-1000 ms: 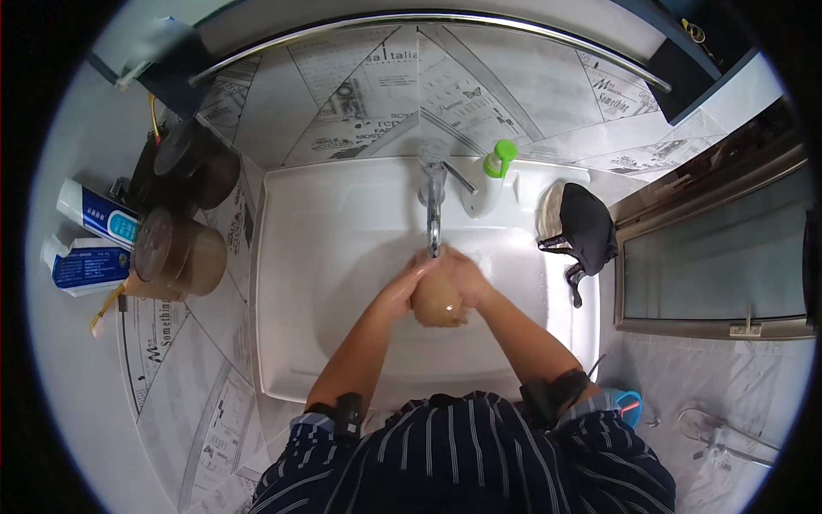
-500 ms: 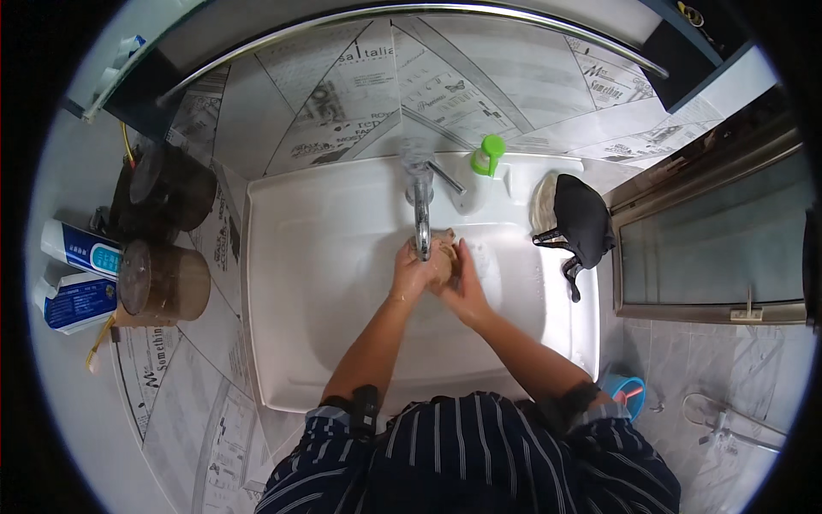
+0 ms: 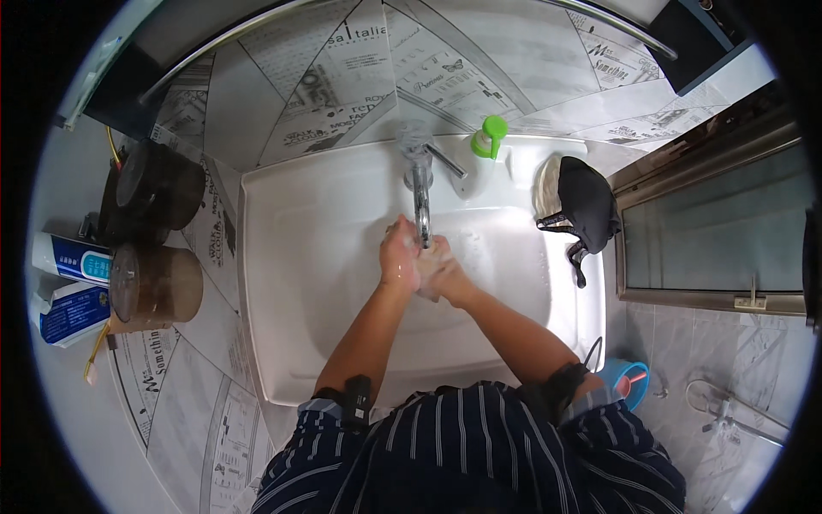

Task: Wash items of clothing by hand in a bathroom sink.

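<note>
Two hands, left hand [image 3: 397, 257] and right hand [image 3: 450, 281], are together under the faucet [image 3: 421, 206] in the white sink [image 3: 317, 231]. Looks like a pale wad [image 3: 435, 257] between them, but it's blurry, so can't tell if either's gripping.

Plain wht on sink [image 3: 300, 201]; silvery on tap [image 3: 420, 201]. Brt grn on cap [image 3: 493, 137], wht on bottle [image 3: 473, 178]. Mostly blk on bundle [image 3: 587, 201], w/ cream at L edge. Dk navy w/ thin wht stripes on shirt [image 3: 479, 445]; blk on L armband [image 3: 356, 403]. Lt/dk gry patchwork w/ dk lettering & butterfly motif on wall tiles [image 3: 505, 51]. Bl/wht on upper carton [image 3: 75, 258] + lower carton [image 3: 75, 315]. Tinted brn on nearer jar [image 3: 180, 284]. Brt bl on bucket [image 3: 613, 370].
</note>
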Tool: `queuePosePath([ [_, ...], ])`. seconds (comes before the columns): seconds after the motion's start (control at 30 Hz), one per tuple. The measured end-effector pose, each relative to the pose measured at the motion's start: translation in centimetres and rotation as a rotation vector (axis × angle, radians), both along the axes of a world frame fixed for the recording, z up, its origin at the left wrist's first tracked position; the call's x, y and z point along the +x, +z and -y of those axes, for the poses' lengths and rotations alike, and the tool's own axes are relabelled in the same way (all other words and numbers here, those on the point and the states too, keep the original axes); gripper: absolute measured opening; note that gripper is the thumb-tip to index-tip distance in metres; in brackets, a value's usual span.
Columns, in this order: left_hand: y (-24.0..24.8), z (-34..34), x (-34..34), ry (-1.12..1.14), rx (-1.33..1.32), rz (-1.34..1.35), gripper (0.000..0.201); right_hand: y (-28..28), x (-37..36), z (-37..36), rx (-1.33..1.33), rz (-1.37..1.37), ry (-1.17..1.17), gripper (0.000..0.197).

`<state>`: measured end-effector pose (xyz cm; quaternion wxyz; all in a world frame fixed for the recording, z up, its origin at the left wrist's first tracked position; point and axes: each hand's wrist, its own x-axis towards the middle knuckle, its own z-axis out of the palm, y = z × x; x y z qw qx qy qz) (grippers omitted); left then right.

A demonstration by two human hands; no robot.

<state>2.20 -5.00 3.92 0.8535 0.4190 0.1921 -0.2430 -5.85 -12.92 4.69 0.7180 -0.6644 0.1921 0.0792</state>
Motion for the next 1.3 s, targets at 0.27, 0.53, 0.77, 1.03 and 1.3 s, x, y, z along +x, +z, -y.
queuePosePath([
  [0.27,0.5,2.4,-0.1,-0.031,0.07,-0.082,0.017,-1.5,-0.1,2.2,-0.415,0.12,0.202,0.053],
  [0.53,-3.8,3.1,-1.5,-0.287,0.744,0.474,0.012,2.4,0.5,2.5,-0.607,-0.4,0.31,0.063],
  [0.77,-0.5,-1.8,-1.7,-0.302,0.102,0.265,0.054,0.8,-1.0,5.1,0.003,-0.225,0.066,0.086],
  [1.03,1.9,-1.3,-1.6,-0.72,0.195,0.328,0.064,1.6,1.2,3.5,0.053,-0.26,0.612,0.088],
  [1.3,2.1,0.3,0.1,-0.063,0.489,0.443,0.017,0.4,-0.4,3.8,0.055,-0.039,-0.317,0.09],
])
